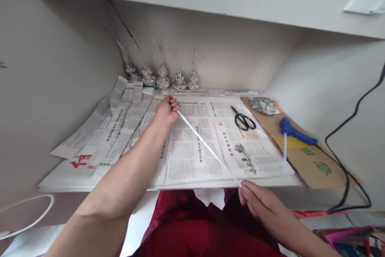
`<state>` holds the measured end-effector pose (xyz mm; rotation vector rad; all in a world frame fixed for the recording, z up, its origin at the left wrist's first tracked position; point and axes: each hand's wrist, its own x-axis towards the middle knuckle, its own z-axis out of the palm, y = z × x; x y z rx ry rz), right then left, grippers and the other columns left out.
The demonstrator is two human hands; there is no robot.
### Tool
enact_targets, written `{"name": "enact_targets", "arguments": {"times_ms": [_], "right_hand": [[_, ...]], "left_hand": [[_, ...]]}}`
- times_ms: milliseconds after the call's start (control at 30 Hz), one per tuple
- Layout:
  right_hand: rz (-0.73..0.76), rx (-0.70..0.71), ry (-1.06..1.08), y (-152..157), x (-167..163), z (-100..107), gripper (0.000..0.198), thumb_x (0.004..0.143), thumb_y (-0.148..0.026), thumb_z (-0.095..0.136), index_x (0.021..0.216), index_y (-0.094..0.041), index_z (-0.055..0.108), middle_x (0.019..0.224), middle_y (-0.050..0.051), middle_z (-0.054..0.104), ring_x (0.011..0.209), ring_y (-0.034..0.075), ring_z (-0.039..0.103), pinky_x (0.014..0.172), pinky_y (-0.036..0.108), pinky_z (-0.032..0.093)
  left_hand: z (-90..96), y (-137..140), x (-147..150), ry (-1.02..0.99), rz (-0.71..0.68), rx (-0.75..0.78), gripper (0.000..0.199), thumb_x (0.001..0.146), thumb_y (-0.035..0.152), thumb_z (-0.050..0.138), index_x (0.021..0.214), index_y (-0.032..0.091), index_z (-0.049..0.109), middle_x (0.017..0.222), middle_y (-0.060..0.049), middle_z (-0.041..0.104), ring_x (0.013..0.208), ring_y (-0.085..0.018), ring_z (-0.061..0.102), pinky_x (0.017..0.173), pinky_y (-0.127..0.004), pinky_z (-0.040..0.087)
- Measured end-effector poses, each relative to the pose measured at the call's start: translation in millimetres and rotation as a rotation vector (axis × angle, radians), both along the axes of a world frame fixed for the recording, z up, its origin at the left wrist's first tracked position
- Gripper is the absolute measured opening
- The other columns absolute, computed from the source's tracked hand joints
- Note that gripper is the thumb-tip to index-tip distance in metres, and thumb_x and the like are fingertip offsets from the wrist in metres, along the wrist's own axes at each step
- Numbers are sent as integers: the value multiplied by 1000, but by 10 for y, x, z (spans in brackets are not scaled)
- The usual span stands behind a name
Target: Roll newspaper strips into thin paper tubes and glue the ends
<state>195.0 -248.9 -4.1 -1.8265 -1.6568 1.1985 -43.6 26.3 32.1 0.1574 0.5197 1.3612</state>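
Note:
A thin rolled newspaper stick runs diagonally across the spread newspaper on the desk. My left hand is closed around its far end near the back of the desk. Close to the desk's front edge, my right hand pinches the near end between fingertips. Under the stick lies a full newspaper sheet, with cut newspaper strips fanned out to its left.
Several small woven newspaper cones stand along the back wall beside a bundle of rolled sticks. Black scissors, a blue glue gun with black cord and cardboard lie at the right. A shelf hangs overhead.

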Motion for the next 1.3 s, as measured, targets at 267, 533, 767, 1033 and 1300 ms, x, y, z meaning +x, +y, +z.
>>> {"name": "enact_targets", "arguments": {"times_ms": [267, 533, 767, 1033, 1300], "right_hand": [[10, -464, 740, -43, -17, 14, 39, 91, -53, 33, 74, -21, 44, 43, -9, 26, 31, 6, 24, 33, 18, 25], [69, 164, -185, 269, -218, 282, 28, 91, -47, 41, 100, -22, 51, 66, 0, 53, 62, 16, 51, 61, 28, 37], [66, 6, 61, 315, -306, 164, 36, 93, -50, 30, 82, -20, 48, 57, -4, 42, 50, 11, 41, 50, 24, 31], [7, -483, 945, 160, -203, 39, 36, 88, -54, 43, 73, -22, 41, 40, -11, 22, 29, 6, 22, 30, 17, 21], [38, -403, 730, 673, -286, 299, 52, 90, -58, 34, 107, -13, 55, 55, -3, 49, 48, 13, 57, 47, 26, 44]], "left_hand": [[0, -6, -1, -29, -28, 7, 34, 96, 28, 32, 65, 16, 39, 46, 8, 27, 31, -3, 25, 30, -13, 15], [-26, -30, 74, 14, -18, -2, 35, 96, 34, 31, 66, 17, 39, 46, 7, 28, 32, -4, 26, 32, -13, 18], [0, -38, 48, -21, -35, 4, 35, 95, 32, 33, 65, 17, 39, 46, 8, 26, 31, -3, 23, 30, -14, 13], [43, -89, 62, -102, -102, 25, 34, 96, 31, 33, 65, 16, 38, 48, 8, 24, 32, -3, 24, 29, -14, 13], [60, -131, 96, -174, -120, 96, 36, 96, 33, 30, 66, 17, 38, 49, 7, 25, 34, -3, 26, 31, -13, 16]]}}
